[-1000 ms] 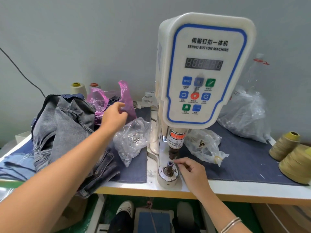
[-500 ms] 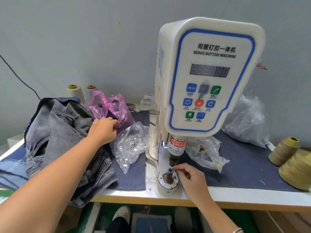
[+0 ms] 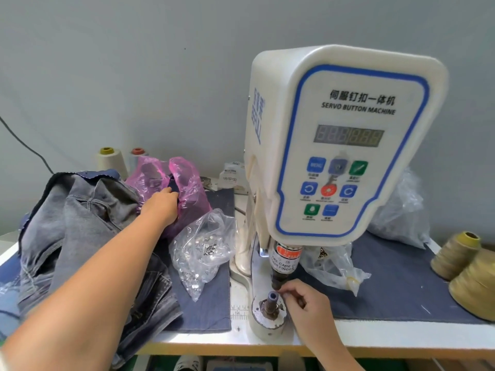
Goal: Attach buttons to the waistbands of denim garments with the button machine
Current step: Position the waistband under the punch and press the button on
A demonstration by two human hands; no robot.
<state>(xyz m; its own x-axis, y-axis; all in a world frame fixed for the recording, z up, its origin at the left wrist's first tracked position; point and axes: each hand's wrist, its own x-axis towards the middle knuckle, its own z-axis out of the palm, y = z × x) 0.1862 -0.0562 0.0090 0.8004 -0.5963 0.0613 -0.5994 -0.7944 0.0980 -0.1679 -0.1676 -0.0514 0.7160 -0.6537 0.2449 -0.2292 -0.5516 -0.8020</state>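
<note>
The left hand [image 3: 160, 204] is reaching into the pink plastic bag [image 3: 187, 188] at the far left, its fingers hidden inside, so I cannot tell their state. The right hand [image 3: 308, 303] is pinching a small piece beside the lower post [image 3: 272, 298] of the button machine [image 3: 342, 145]. The denim garments [image 3: 80, 236] are lying piled at the left.
</note>
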